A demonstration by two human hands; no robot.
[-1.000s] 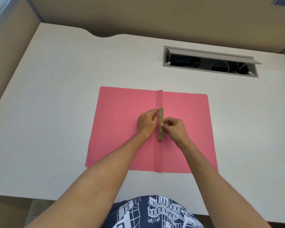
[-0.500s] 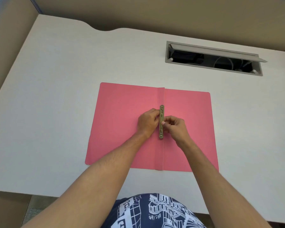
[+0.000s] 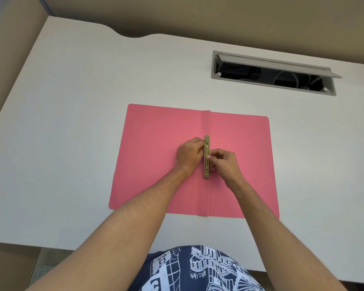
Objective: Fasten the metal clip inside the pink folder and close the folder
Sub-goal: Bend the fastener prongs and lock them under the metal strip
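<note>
A pink folder [image 3: 156,156] lies open and flat in the middle of the white desk [image 3: 72,122]. A brass-coloured metal clip [image 3: 206,143] runs along its centre fold, lying flat. My left hand [image 3: 188,155] presses against the clip's left side with curled fingers. My right hand [image 3: 225,162] pinches the clip's middle from the right with thumb and forefinger. The lower middle of the clip is partly hidden by my fingers.
A grey cable hatch [image 3: 214,66] with its lid up is set into the desk at the back right, cables inside. Beige partition walls [image 3: 13,59] stand on the left and behind. The desk's front edge is close to my body.
Both hands stay on the clip. My right thumb and forefinger have shifted slightly along the clip's middle. The view has tilted a little; the folder has not moved.
</note>
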